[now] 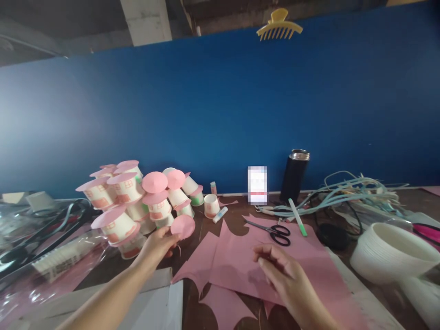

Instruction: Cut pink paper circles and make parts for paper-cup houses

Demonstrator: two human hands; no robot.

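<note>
The right hand [283, 272] is above the pink paper [240, 270], fingers curled with the thumb close by; whether they pinch anything, I cannot tell. Beyond the paper's left corner, the left hand [161, 245] is clamped on the near-left rim of a pink disc [184, 225], whose round face points toward the viewer. Scissors [270, 229] lie on the paper, long axis slanting across, blades pointing far-left. A black bottle [294, 176] stands by the tabletop's [202, 227] far edge.
</note>
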